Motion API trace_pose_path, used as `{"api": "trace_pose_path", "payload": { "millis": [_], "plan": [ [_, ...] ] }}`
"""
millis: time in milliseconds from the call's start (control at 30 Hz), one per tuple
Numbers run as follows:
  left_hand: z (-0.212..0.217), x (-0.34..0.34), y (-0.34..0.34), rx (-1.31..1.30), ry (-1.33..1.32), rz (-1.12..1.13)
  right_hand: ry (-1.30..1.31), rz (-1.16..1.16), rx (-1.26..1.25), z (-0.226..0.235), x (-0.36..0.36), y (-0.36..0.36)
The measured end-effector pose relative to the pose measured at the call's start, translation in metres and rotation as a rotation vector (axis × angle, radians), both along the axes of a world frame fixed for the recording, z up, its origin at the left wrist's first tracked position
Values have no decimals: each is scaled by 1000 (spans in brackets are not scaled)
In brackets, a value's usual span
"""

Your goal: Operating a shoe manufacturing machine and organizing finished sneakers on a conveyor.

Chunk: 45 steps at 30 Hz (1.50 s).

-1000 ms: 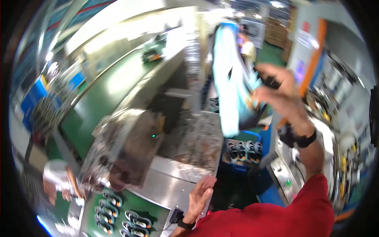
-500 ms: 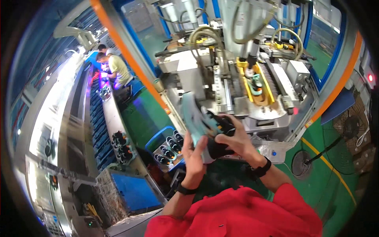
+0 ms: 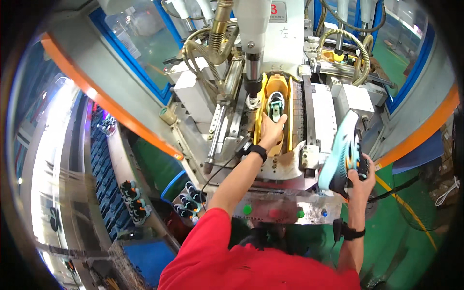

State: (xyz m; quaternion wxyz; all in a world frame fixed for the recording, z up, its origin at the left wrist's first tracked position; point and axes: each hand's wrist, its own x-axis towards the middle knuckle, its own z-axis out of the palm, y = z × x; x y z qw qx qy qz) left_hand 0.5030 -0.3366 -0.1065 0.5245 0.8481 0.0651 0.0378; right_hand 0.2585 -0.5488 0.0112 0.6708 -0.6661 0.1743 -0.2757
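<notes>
left hand (image 3: 271, 131) reaching into yellow mould (image 3: 275, 113), fingers on the shoe (image 3: 275, 104) seated there | right hand (image 3: 358, 175) right of mould, clasping light-blue sneaker (image 3: 342, 154), sole outward

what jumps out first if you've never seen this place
Most striking is the big grey machine filling the upper middle, with a yellow cradle in its centre holding a shoe. The left hand reaches into that cradle and rests at the shoe, while the right hand at the right grips a second shoe, pale blue with a black upper, its sole facing the camera.
</notes>
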Motion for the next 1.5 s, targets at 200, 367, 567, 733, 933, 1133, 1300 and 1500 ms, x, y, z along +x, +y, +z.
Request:
{"api": "trace_pose_path", "payload": {
  "millis": [200,367,567,733,933,1133,1300,1500],
  "plan": [
    [-43,72,-24,202,87,30,91,-182,-221,6,25,-20],
    [-37,43,12,-579,326,117,141,-98,-453,15,137,-44],
    [82,-125,114,-960,539,-157,629,307,-770,10,294,21],
    [113,-232,217,-943,405,27,644,271,-939,-66,350,125],
    [124,-326,273,-899,154,420,507,105,-1076,-147,349,149],
    [98,-386,278,-896,64,797,-64,335,-970,-76,204,197],
    [87,-384,261,-957,88,827,-180,709,-745,-126,52,247],
    [97,-389,230,-910,158,769,-40,996,-1057,-267,15,262]
  ]
}}
